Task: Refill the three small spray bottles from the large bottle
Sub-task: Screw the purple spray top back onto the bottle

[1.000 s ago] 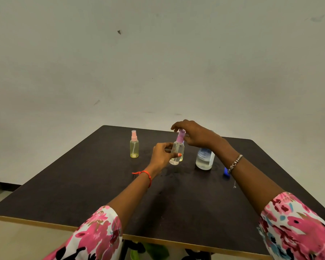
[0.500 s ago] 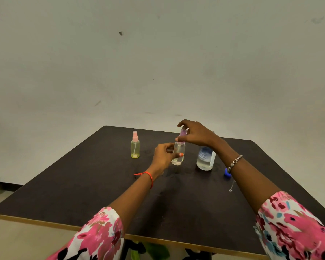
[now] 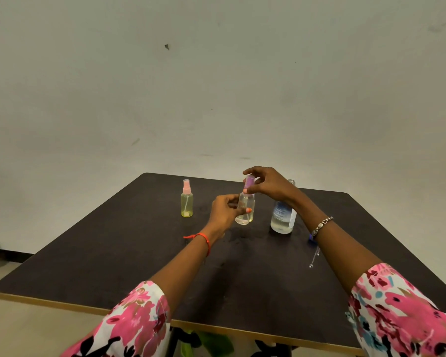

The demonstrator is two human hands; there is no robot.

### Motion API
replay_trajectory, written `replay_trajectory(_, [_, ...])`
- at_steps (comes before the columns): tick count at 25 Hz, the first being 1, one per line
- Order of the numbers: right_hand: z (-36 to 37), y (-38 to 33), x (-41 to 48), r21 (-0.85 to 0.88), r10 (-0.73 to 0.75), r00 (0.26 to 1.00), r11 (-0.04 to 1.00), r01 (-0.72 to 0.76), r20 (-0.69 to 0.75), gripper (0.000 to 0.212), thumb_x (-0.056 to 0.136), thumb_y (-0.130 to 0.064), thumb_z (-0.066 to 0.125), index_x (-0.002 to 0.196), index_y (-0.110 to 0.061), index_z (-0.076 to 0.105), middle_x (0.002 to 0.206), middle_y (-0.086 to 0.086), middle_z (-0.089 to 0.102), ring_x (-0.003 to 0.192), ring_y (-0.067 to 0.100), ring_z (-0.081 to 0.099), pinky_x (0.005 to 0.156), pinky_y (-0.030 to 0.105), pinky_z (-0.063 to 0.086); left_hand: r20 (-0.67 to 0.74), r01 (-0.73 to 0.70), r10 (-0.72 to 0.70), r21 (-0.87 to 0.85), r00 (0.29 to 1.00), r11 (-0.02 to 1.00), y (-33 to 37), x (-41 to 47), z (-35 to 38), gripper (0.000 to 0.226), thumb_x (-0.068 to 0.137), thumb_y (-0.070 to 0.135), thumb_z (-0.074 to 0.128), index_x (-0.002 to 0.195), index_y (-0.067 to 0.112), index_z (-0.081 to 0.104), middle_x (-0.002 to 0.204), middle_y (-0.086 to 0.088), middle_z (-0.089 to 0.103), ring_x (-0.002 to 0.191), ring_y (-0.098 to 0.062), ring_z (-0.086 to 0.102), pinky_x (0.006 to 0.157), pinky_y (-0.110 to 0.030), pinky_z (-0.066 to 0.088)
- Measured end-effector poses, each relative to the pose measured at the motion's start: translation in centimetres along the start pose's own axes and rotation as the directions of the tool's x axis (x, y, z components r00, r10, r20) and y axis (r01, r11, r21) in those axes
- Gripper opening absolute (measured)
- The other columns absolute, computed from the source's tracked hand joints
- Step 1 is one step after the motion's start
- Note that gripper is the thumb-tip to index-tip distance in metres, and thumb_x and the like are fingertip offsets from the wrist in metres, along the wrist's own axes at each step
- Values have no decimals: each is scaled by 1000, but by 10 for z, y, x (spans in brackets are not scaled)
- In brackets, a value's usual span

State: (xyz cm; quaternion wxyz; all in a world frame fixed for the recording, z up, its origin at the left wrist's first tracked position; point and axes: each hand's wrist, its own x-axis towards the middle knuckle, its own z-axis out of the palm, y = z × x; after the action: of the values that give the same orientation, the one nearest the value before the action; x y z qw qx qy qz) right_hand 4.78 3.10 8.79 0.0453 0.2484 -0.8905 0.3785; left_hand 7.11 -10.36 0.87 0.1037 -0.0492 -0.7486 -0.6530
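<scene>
- The left hand [image 3: 224,210] curls its fingers and thumb round the body of the small clear spray bottle [image 3: 245,211] in the centre of the frame. The bottle sits low over the dark table [image 3: 113,266], and I cannot tell whether its base touches.
- The right hand [image 3: 271,185] comes in from above and pinches the purple spray cap [image 3: 249,182] on that bottle between thumb and fingertips.
- It looks to me like the cap is being twisted on the neck, though I cannot say whether off or on.
- To do it well, keep the bottle upright and grip the body firmly so only the cap turns. Lift the cap straight so the dip tube flicks no drops.
- The held bottle shows only a shallow pool of clear liquid at its bottom.
- The large bottle [image 3: 282,217], just right of centre, stands upright with its mouth uncovered and clear liquid in its lower part.
- The pink-capped small bottle [image 3: 186,202], left of centre and well apart, stands capped and looks yellow-green most of the way up.
- I cannot pick out a third small bottle with any certainty.
- A small blue piece [image 3: 311,238] lies half hidden behind the right wrist.
</scene>
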Motion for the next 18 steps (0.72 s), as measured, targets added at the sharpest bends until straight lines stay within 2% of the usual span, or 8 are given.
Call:
replay_trajectory(2, [0, 2, -1, 79, 4, 1000, 997, -3, -13, 48, 75, -2, 70, 120, -2, 54, 111, 19, 62, 97, 26, 59, 77, 27, 50, 5, 3, -3, -23, 1000, 1000, 1, 0, -1, 47, 71, 2, 72, 116, -1, 58, 113, -19, 65, 104, -27, 63, 90, -35, 51])
replay_trajectory(3, [2, 3, -1, 80, 18, 999, 997, -14, -44, 48, 74, -5, 72, 118, -1, 55, 103, 19, 63, 91, 25, 60, 72, 24, 49, 6, 4, -4, -28, 1000, 1000, 1, 1, -1, 47, 71, 1, 72, 115, -1, 59, 112, -19, 65, 104, -28, 63, 91, -36, 51])
replay_trajectory(5, [7, 4, 0, 48, 50, 994, 998, -45, -95, 48, 72, -18, 76, 113, 0, 57, 94, 18, 63, 84, 25, 59, 68, 26, 47, 6, 0, 0, -26, 1000, 1000, 0, 0, -1, 44, 71, 1, 73, 113, -1, 60, 110, -19, 66, 102, -28, 63, 89, -35, 52])
replay_trajectory(7, [9, 6, 1, 46, 60, 996, 997, -57, -72, 46, 73, -24, 75, 109, 0, 60, 100, 18, 64, 90, 29, 60, 73, 33, 48, 3, -1, 1, -25, 1000, 1000, 1, 0, 0, 42, 71, 3, 73, 111, 0, 61, 110, -18, 66, 101, -25, 63, 88, -34, 51])
replay_trajectory(9, [6, 7, 1, 109, 55, 998, 993, -50, -40, 41, 76, -16, 73, 110, 0, 60, 109, 21, 64, 98, 33, 60, 77, 37, 50, 9, 2, -1, -38, 1000, 999, 1, 1, 0, 43, 71, 3, 72, 113, 0, 60, 111, -18, 66, 102, -26, 63, 91, -38, 51])
replay_trajectory(11, [4, 9, 0, 140, 47, 997, 989, -39, -54, 38, 75, -7, 72, 110, 2, 61, 107, 25, 65, 94, 33, 61, 75, 36, 52, 13, 14, -13, -40, 1000, 999, 1, 1, -2, 46, 71, 2, 72, 115, -1, 59, 113, -19, 65, 104, -28, 63, 94, -41, 50])
replay_trajectory(15, [13, 10, 1, 102, 97, 991, 991, -87, -94, 36, 73, -24, 76, 92, 5, 66, 88, 25, 66, 73, 24, 57, 65, 31, 46, 9, 7, -7, -25, 1000, 1000, 0, 1, -2, 43, 71, 4, 73, 112, 0, 61, 110, -19, 66, 103, -28, 63, 93, -41, 51])
replay_trajectory(18, [14, 9, 2, 125, 103, 994, 987, -97, -42, 34, 76, -22, 72, 98, 3, 67, 98, 23, 68, 85, 29, 61, 75, 36, 50, -1, 9, -9, -31, 1000, 999, 1, 1, -1, 42, 72, 4, 72, 112, -1, 61, 111, -19, 66, 103, -28, 63, 94, -43, 50])
